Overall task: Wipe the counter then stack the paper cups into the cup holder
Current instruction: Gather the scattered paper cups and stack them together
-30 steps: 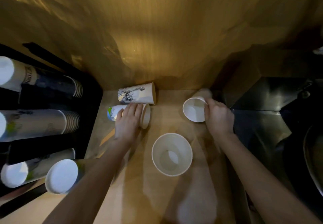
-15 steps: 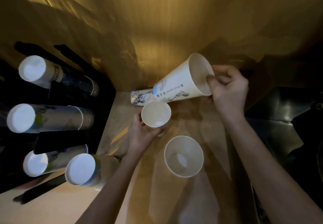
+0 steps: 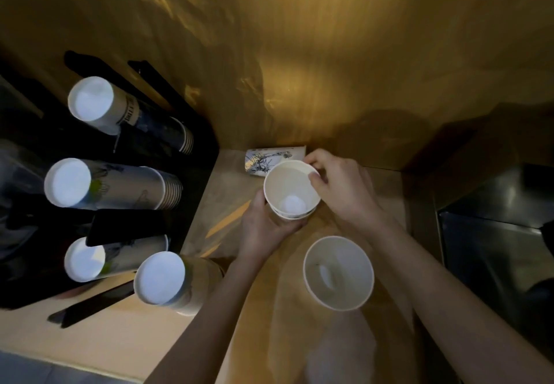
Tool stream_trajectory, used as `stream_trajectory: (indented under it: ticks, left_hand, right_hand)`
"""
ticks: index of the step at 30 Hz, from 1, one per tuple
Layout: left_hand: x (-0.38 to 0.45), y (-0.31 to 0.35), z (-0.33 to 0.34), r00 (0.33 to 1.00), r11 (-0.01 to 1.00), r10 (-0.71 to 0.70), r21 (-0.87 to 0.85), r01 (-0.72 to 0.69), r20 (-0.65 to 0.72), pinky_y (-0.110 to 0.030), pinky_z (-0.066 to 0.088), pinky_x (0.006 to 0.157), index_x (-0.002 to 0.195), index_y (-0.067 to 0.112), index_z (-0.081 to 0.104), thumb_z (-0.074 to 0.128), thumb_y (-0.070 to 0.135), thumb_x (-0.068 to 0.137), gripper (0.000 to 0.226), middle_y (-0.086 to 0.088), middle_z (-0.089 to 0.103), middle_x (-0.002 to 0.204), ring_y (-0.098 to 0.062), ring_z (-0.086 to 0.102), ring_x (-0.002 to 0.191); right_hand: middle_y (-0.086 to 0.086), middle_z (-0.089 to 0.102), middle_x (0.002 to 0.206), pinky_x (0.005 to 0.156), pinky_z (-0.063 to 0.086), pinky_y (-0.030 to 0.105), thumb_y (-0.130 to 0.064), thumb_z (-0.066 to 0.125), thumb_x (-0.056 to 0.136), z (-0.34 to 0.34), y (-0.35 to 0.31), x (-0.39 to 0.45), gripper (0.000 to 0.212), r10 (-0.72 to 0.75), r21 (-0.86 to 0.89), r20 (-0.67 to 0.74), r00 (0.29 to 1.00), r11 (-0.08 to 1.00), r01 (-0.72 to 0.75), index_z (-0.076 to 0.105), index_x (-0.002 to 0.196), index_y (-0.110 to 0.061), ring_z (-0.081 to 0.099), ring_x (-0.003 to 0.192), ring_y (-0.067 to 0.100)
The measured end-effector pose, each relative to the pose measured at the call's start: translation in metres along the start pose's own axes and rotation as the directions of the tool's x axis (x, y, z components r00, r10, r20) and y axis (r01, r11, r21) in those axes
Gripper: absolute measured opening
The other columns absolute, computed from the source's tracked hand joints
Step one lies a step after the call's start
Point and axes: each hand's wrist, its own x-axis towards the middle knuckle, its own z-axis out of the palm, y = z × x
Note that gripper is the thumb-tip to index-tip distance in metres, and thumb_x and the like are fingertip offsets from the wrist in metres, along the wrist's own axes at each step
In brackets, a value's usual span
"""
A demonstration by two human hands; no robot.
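Two white paper cups are nested (image 3: 292, 187) above the wooden counter (image 3: 299, 338). My left hand (image 3: 260, 228) grips the outer cup from below. My right hand (image 3: 338, 186) pinches the inner cup's rim at its right side. Another cup (image 3: 338, 272) stands upright, mouth up, on the counter near my right forearm. A printed cup (image 3: 269, 160) lies on its side against the back wall. At the left, the black cup holder (image 3: 129, 225) carries stacks of upside-down cups (image 3: 120, 184).
A separate stack of upside-down cups (image 3: 168, 281) stands on the counter by the holder's front corner. A wooden wall closes the back. A steel sink (image 3: 494, 234) lies to the right. A dark flat strip (image 3: 90, 308) lies in front of the holder.
My right hand brought its cup down from a tilted pose and set it into the cup in my left hand. The camera view shifted slightly right.
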Motion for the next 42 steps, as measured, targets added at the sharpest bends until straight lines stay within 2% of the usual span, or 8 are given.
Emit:
stream_trajectory:
  ticks: [11,14,16,18,20,24,31,42]
  left_hand:
    - [-0.001,-0.006,0.002,0.999,0.999,0.036,0.015,-0.037,0.002,0.005,0.034,0.073,0.125,0.023,0.042,0.084,0.041,0.054,0.085,0.018,0.048,0.111,0.003,0.046,0.1]
    - [0.0,-0.011,0.003,0.999,0.999,0.036,0.02,-0.036,0.005,0.001,0.034,0.075,0.127,0.026,0.039,0.084,0.041,0.054,0.087,0.019,0.047,0.114,0.002,0.046,0.105]
    - [0.0,-0.011,0.003,0.999,0.999,0.033,0.016,-0.033,0.001,-0.003,0.035,0.077,0.127,0.027,0.04,0.085,0.039,0.053,0.087,0.018,0.049,0.115,0.0,0.047,0.106]
    - [0.001,-0.01,0.003,0.999,0.999,0.034,0.022,-0.034,0.002,-0.009,0.037,0.078,0.127,0.026,0.04,0.086,0.039,0.053,0.087,0.017,0.05,0.114,-0.001,0.048,0.106]
    - [0.001,-0.01,0.003,0.999,0.999,0.033,0.025,-0.033,0.002,-0.003,0.036,0.077,0.126,0.025,0.041,0.086,0.039,0.052,0.087,0.017,0.05,0.113,-0.001,0.049,0.105]
    - [0.001,-0.011,0.003,1.0,0.999,0.026,0.025,-0.026,0.004,0.005,0.034,0.077,0.125,0.023,0.042,0.086,0.038,0.051,0.087,0.016,0.051,0.112,-0.002,0.051,0.104]
    - [0.0,-0.01,0.002,1.0,1.0,0.02,0.013,-0.02,0.009,0.006,0.032,0.077,0.124,0.025,0.043,0.086,0.036,0.052,0.084,0.02,0.051,0.11,0.005,0.047,0.103]
    - [0.002,-0.009,0.002,0.999,1.0,-0.01,-0.01,0.01,0.032,0.006,0.033,0.076,0.124,0.024,0.042,0.087,0.034,0.053,0.084,0.018,0.051,0.111,0.002,0.048,0.104]
  right_hand:
    - [0.005,0.065,0.105,0.081,0.036,0.028,-0.034,0.046,0.089,0.033,0.04,0.013,0.027,0.038,0.252,0.063,0.997,0.966,-0.053,0.065,0.098,-0.016,0.054,0.101,0.023]
    - [0.005,0.063,0.11,0.09,0.045,0.024,-0.029,0.055,0.09,0.039,0.043,0.027,0.022,0.397,0.745,0.231,0.888,0.515,-0.424,0.06,0.106,-0.015,0.058,0.107,0.021]
    - [0.014,0.059,0.118,0.095,0.049,0.037,-0.04,0.062,0.083,0.045,0.047,0.037,0.048,0.494,0.806,0.498,0.712,0.038,-0.59,0.052,0.122,-0.015,0.06,0.106,0.028]
    - [0.016,0.062,0.102,0.074,0.056,0.037,-0.047,0.064,0.078,0.048,0.05,0.045,0.057,0.472,0.739,0.638,0.609,-0.153,-0.656,0.051,0.125,-0.018,0.066,0.081,0.027]
    - [0.009,0.062,0.084,0.054,0.053,0.029,-0.049,0.064,0.076,0.05,0.049,0.052,0.059,0.464,0.692,0.679,0.569,-0.147,-0.706,0.054,0.125,-0.017,0.064,0.054,0.021]
    - [0.014,0.062,0.089,0.055,0.054,0.032,-0.051,0.07,0.07,0.059,0.046,0.067,0.066,0.413,0.604,0.771,0.485,-0.231,-0.763,0.053,0.122,-0.015,0.062,0.069,0.026]
    - [0.007,0.056,0.083,0.054,0.046,0.033,-0.048,0.066,0.077,0.067,0.033,0.089,0.048,0.452,0.617,0.717,0.531,-0.056,-0.785,0.05,0.11,-0.017,0.057,0.072,0.024]
    - [0.006,0.062,0.088,0.064,0.051,0.032,-0.037,0.067,0.078,0.069,0.036,0.081,0.04,0.473,0.749,0.617,0.629,-0.108,-0.653,0.058,0.11,-0.014,0.06,0.076,0.021]
